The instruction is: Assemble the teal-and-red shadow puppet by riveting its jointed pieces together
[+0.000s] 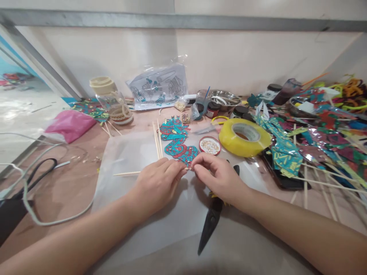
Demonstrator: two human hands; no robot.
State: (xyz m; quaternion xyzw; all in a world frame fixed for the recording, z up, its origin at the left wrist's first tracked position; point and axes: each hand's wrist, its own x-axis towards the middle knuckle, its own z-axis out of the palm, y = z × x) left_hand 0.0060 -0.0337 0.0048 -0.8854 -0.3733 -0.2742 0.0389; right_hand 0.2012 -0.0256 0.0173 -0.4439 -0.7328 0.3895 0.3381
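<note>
My left hand (160, 179) is closed around a thin wooden stick (126, 174), which passes under its fingers toward the right. At the stick's right end, between both sets of fingertips, shows a tiny gold ring (190, 168). My right hand (213, 173) has thumb and forefinger pinched beside that ring; what lies inside the pinch is too small to make out. Just beyond the hands lies a flat teal and red winding cutout figure (177, 143). Two more sticks (157, 139) rest along its left side. A dark pointed tool (211, 221) with a pivot lies partly under my right wrist.
A red-rimmed dish (210, 146) of small gold pieces and a yellow tape roll (243, 137) sit right of the figure. Cutouts on sticks (283, 149) cover a phone (286, 181). A jar (111, 101), pink bag (70, 124) and white cable (57, 221) are left.
</note>
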